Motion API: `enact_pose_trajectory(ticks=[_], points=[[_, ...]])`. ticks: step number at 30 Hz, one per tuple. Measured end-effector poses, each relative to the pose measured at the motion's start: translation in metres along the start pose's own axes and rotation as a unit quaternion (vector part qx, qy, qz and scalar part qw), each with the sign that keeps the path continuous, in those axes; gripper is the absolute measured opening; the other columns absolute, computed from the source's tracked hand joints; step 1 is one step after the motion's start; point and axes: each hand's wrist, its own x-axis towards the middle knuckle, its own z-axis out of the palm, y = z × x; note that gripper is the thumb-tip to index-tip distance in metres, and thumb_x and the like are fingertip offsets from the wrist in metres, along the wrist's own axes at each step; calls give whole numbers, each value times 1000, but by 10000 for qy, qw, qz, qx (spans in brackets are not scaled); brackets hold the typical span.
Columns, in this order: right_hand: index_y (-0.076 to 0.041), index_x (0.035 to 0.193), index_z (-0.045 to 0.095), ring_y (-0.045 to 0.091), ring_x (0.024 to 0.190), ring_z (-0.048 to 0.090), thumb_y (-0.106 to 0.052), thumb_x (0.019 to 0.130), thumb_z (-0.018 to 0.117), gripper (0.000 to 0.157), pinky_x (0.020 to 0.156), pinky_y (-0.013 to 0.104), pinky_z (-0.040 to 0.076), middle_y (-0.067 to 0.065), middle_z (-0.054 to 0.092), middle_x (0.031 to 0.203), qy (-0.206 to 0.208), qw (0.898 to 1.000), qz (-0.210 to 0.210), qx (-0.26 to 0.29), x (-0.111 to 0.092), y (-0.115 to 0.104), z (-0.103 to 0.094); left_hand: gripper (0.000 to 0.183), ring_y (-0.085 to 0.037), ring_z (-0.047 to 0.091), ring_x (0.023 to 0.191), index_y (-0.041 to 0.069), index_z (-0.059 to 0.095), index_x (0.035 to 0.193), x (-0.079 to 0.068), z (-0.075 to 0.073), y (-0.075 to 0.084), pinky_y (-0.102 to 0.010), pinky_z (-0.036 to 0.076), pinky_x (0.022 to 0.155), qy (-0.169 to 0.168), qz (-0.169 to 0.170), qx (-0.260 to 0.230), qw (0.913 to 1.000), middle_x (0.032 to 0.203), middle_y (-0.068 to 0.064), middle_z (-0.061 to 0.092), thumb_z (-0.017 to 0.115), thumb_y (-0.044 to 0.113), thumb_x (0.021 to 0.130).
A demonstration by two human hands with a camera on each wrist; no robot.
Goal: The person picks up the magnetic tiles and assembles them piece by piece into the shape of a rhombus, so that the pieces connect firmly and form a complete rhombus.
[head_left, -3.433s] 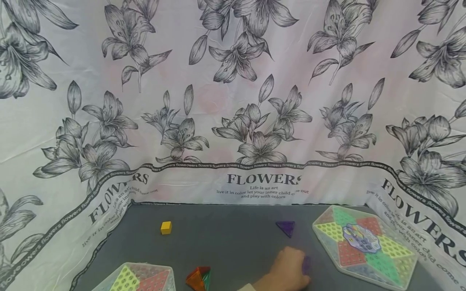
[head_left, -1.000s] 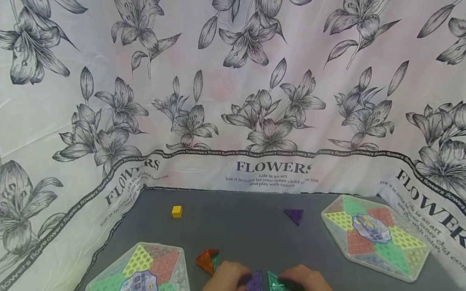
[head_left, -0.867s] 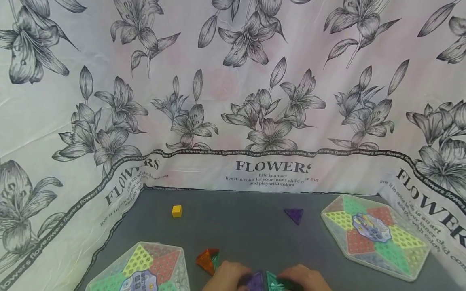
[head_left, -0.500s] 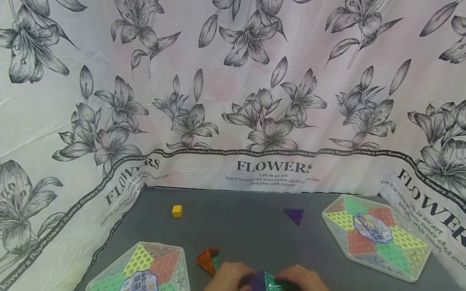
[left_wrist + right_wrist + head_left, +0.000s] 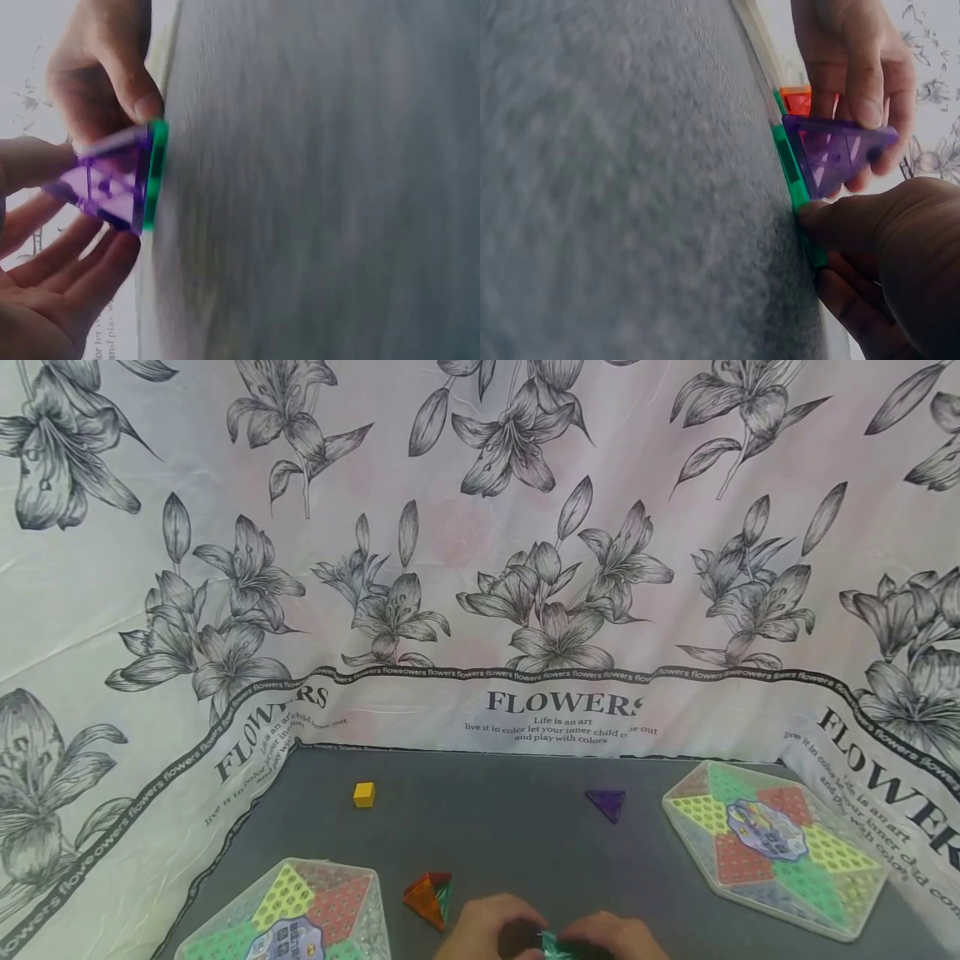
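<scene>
At the bottom of the head view my left hand (image 5: pixel 487 927) and right hand (image 5: pixel 618 935) come close together. The left thumb and fingers pinch a purple triangular magnetic tile piece (image 5: pixel 840 150), which looks like joined see-through triangles in the left wrist view. My right hand holds a green magnetic tile (image 5: pixel 788 161) by its edge, low over the grey surface. The purple piece's base edge lies along the green tile in both wrist views. In the head view the hands hide the purple piece, and only a bit of green shows between them.
An orange and green tile piece (image 5: pixel 430 897) stands left of the hands. Farther back are a yellow cube (image 5: pixel 363 795) and a flat purple triangle (image 5: pixel 606 802). One hexagonal patterned box (image 5: pixel 776 847) lies at right, another patterned box (image 5: pixel 341 902) at left. A flowered cloth (image 5: pixel 555 727) encloses the table.
The right hand, earlier reaching out on the right, has come in beside the left. The purple piece and green tile, first apart, have been brought together; the purple has turned out of the head view.
</scene>
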Motion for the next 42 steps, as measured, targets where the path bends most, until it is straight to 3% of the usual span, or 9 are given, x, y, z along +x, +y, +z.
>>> enact_pose_trajectory(ticks=[6,9,16,23,29,31,34,38,42], points=[[-12,122,78,-4,100,67,-17,96,80,26,73,23,55,-4,80,109,-208,9995,59,237,0,3,1,35,-1,69,116,12,76,127,2,6,-2,-22,58,94,-443,-682,-478,9955,124,-3,79,83,25,95],[-11,125,77,-1,103,68,-15,97,79,28,75,24,57,-2,80,112,-313,9988,23,363,-2,9,1,37,-3,68,120,12,74,129,2,9,-6,-25,58,98,-665,-869,-425,9931,127,-4,77,83,26,96],[-15,128,77,-1,106,69,-16,100,78,29,79,25,58,-4,80,115,-438,9967,230,639,-5,18,6,35,0,68,118,16,76,127,-1,15,-15,-25,58,98,-687,-1293,-252,9889,124,7,77,84,28,95],[-14,135,74,4,113,71,-19,98,80,38,85,26,59,-3,80,123,-404,9983,161,393,-1,5,-6,36,0,68,120,16,75,129,-4,12,-15,-26,58,98,-711,-1123,-79,9911,128,5,78,81,30,97],[-9,140,72,12,119,75,-12,87,91,57,96,23,59,4,80,130,143,9972,-689,237,-2,12,-19,38,1,69,117,18,75,131,-9,10,-17,-25,58,95,-618,-1057,-66,9925,127,5,79,83,32,96],[-10,142,71,12,121,75,-11,85,93,61,98,20,58,4,80,132,334,9966,-735,180,-2,13,-26,39,1,69,116,19,75,131,-10,10,-18,-25,58,95,-611,-1120,-50,9918,127,6,79,84,33,96],[-12,142,72,8,122,74,-10,86,93,60,97,21,59,4,79,134,532,9980,-328,132,-3,12,-42,40,2,68,116,20,76,132,-11,9,-19,-25,57,97,-617,-1288,-251,9894,128,8,78,85,33,95],[-13,144,71,2,127,69,-7,88,90,59,99,22,59,5,76,140,671,9946,644,471,-3,13,-67,41,3,68,116,20,76,133,-14,8,-18,-24,57,98,-523,-1397,-620,9869,129,10,78,86,31,94],[-7,147,68,2,130,68,1,89,87,61,105,18,54,3,75,143,1013,9866,949,861,1,24,-89,41,4,67,116,21,76,133,-17,6,-16,-24,56,97,-476,-1442,-867,9846,129,12,78,86,30,94]])
